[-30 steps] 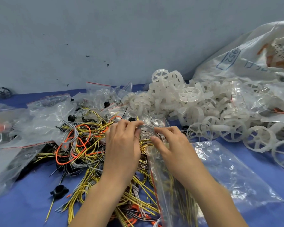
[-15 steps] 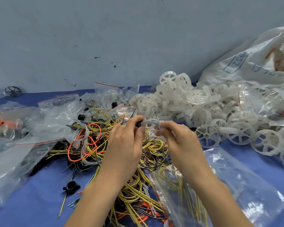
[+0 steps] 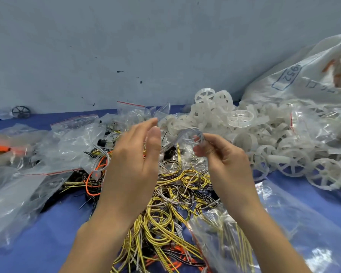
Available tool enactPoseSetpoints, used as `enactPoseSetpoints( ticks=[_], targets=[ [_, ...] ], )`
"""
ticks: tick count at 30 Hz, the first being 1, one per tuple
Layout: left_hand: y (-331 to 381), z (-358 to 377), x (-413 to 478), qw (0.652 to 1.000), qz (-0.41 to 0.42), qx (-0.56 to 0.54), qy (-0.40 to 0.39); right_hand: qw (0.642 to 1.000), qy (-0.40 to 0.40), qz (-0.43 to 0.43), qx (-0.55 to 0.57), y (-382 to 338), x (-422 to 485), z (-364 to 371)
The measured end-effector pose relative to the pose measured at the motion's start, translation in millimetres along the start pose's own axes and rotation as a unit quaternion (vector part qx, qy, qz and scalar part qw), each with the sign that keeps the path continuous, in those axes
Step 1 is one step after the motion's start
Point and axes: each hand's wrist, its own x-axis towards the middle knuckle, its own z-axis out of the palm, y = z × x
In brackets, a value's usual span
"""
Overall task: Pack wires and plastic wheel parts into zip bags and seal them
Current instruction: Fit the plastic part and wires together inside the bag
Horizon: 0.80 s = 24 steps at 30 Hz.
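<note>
Head camera view: we see two bare hands raised over a blue-covered desk strewn with packing stock. Our right hand (image 3: 222,154) pinches a small coil of thin grey wire (image 3: 191,134) between curled fingertips, just in front of the heap of white spoked plastic wheels (image 3: 242,119) along the desk's far right edge. Our left hand (image 3: 138,154) hovers beside the coil with fingers straight and relaxed, gripping nothing. Below both lies the tangle of yellow, black and orange wires (image 3: 165,203) at the desk's centre, and a clear zip bag part-filled with yellow wires (image 3: 234,243) sits at the near edge under the right forearm. To do this step well, we judge the coil should be kept tight and fed loop-first into the bag's mouth, the free hand spreading the opening so no strands catch the seal. Half a second ago both hands pinched the coil together; now the left has let go and opened, and the right alone carries it higher.
</note>
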Motion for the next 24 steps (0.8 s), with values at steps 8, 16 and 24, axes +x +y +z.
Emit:
enactPoseSetpoints(
  ticks=[8, 16, 24],
  targets=[
    [-3, 3, -9, 0.996, -0.009, 0.006, -0.087, 0.999, -0.047, -0.023, 0.013, -10, -4, 4],
    [-16, 1, -13, 0.996, -0.021, 0.026, -0.083, 0.996, -0.060, -0.010, -0.069, -8, -7, -3],
    [0, 29, -25, 0.948, -0.180, -0.258, -0.055, 0.981, -0.132, 0.112, 0.091, -19, -16, 8]
  ],
)
